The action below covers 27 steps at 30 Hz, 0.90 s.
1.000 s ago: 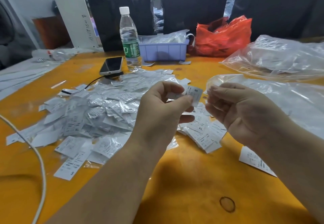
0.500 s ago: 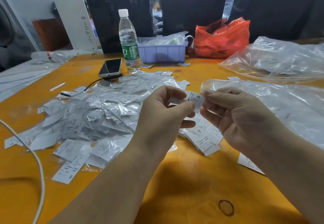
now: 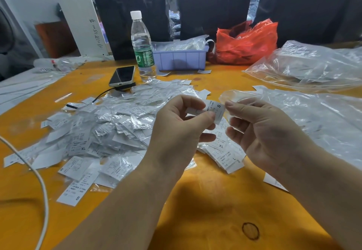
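The left hand's (image 3: 176,132) fingers (image 3: 208,116) pinched a small white label (image 3: 216,107) marked S, raised above the orange desk (image 3: 205,200). The right hand (image 3: 262,132) curled just beside the label's edge; whether it gripped was unclear. Loose labels (image 3: 109,128) were heaped beneath, with a water bottle (image 3: 142,46) and phone (image 3: 123,75) beyond. Both forearms were cut off below.

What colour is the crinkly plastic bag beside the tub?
The crinkly plastic bag is red; head view.
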### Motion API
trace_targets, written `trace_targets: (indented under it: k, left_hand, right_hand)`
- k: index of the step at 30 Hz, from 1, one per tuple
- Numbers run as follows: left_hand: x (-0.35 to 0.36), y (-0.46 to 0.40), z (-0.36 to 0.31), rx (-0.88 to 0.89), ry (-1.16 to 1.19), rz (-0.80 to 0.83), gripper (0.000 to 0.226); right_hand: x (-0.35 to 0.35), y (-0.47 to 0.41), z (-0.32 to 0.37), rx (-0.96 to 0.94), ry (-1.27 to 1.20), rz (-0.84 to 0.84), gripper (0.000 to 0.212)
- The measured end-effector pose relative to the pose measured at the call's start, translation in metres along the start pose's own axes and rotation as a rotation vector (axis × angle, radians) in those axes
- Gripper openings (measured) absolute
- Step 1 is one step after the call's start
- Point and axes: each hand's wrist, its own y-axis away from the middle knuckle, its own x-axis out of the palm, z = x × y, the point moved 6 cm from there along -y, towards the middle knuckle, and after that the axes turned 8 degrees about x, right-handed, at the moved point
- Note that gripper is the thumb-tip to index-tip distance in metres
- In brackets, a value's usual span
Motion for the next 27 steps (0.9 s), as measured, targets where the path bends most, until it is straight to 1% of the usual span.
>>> trace_targets:
  k: [5,7,13,18,23,27]
  left_hand:
    - [-0.002,-0.001,-0.001,-0.002,0.011,-0.029,0.014]
    - [-0.002,-0.001,-0.001,-0.005,0.016,-0.036,0.014]
    - [-0.001,-0.001,0.000,-0.007,0.016,-0.022,0.015]
    - [0.000,0.000,0.001,-0.014,0.003,-0.006,0.015]
    - [-0.001,0.000,0.001,-0.018,-0.022,-0.023,0.014]
    - [-0.005,-0.001,0.002,-0.025,-0.025,-0.057,0.013]
  right_hand:
    - [0.004,0.002,0.000,0.004,-0.033,0.033,0.025]
    - [0.004,0.002,0.001,0.003,-0.055,0.037,0.023]
    - [-0.002,0.001,0.005,-0.020,-0.138,-0.016,0.022]
    - [-0.002,0.002,0.006,-0.035,-0.156,-0.031,0.023]
    - [0.004,0.003,0.003,0.005,-0.153,0.033,0.022]
    - [0.008,0.003,0.004,0.011,-0.166,0.069,0.029]
